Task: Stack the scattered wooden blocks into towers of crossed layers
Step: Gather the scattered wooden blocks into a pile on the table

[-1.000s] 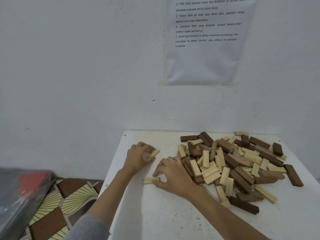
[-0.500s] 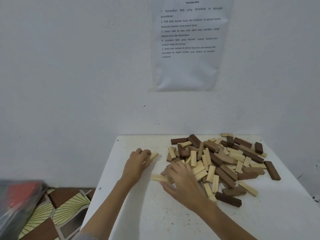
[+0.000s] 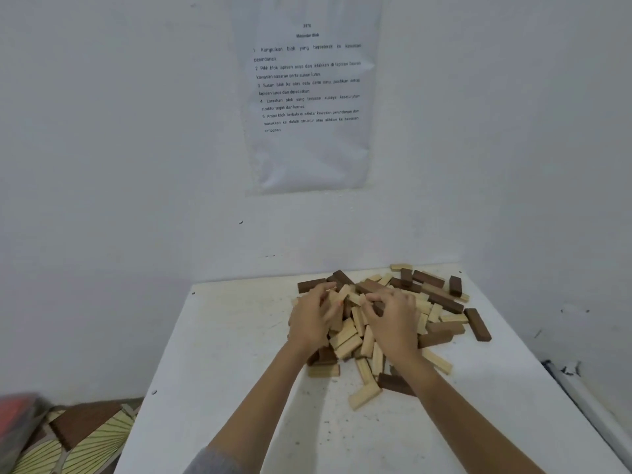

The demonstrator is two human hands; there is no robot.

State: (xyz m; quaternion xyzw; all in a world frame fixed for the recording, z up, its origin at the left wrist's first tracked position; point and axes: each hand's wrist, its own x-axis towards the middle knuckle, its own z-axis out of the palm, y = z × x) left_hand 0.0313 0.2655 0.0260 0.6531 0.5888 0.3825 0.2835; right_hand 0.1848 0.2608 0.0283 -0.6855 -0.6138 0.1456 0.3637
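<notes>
While half-buried by hands: block pile (image 3: 393, 323); loose dark block (image 3: 477, 325) beside.

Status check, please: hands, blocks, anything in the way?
Both hands, left and right, in the block pile, fingers curled. No tower yet. Table front free.

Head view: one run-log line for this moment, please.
phase: gathering | left hand: on block pile | right hand: on pile | grasp: cannot tell | towers: none | table
</notes>
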